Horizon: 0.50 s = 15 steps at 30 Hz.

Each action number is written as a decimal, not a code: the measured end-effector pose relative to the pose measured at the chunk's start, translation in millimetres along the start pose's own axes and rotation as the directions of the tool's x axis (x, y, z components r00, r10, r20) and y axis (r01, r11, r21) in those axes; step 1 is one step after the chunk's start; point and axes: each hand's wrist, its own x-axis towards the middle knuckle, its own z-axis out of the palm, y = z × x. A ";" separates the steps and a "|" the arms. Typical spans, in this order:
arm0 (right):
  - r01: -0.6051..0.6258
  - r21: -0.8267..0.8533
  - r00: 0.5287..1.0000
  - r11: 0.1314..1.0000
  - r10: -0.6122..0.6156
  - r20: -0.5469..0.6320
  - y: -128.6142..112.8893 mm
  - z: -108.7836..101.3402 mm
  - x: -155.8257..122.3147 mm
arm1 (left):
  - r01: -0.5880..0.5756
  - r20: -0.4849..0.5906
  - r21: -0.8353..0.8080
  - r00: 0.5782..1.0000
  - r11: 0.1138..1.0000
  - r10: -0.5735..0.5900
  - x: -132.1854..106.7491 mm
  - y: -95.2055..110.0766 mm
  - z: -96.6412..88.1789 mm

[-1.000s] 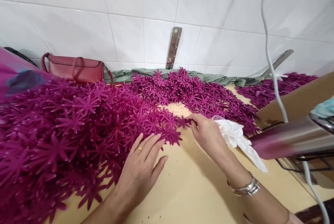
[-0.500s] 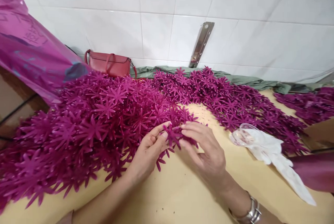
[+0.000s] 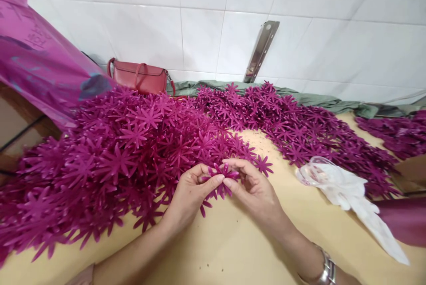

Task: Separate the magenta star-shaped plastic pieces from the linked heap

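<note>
The left hand (image 3: 186,194) and the right hand (image 3: 259,192) meet over the bench (image 3: 246,249), their thumb tips side by side. Both are closed in a pinch on one magenta star-shaped piece (image 3: 229,173), the left from its left side and the right from its right, with petals poking out above and between the fingers. How many layers sit in the grip is hard to make out, since the fingers cover much of it. The held piece is just in front of the right end of a large heap (image 3: 109,165) of similar magenta stars, which spreads across the left of the bench. A loose star (image 3: 264,165) lies just beyond the right hand, at the heap's edge.

Behind, a darker pile (image 3: 293,130) of stars runs rightward along a rumpled green cloth (image 3: 319,100) at the foot of the white tiled wall (image 3: 203,32). A metal bracket (image 3: 261,52) stands against the tiles, leaning slightly right. To its left, a red handbag (image 3: 140,76) sits behind the large heap, near a magenta plastic bag (image 3: 40,54). On the right, crumpled white material (image 3: 346,187) lies in front of the darker pile. A silvery band (image 3: 328,269) circles the right wrist. A few dark specks (image 3: 208,266) dot the bench nearby.
</note>
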 end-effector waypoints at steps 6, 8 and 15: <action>-0.090 0.128 0.995 0.988 0.093 -0.017 9.2 1.2 1.9 | -0.042 0.093 0.033 0.995 0.999 0.038 -4.9 3.2 1.0; -0.102 0.114 0.995 0.988 0.103 -0.002 10.4 4.1 0.5 | -0.061 0.118 0.034 0.991 0.998 0.057 -6.5 2.1 -0.2; 0.105 -0.025 0.980 0.994 -0.108 -0.170 2.3 -11.9 5.1 | 0.011 0.189 -0.276 0.981 0.961 0.043 -13.3 3.3 4.7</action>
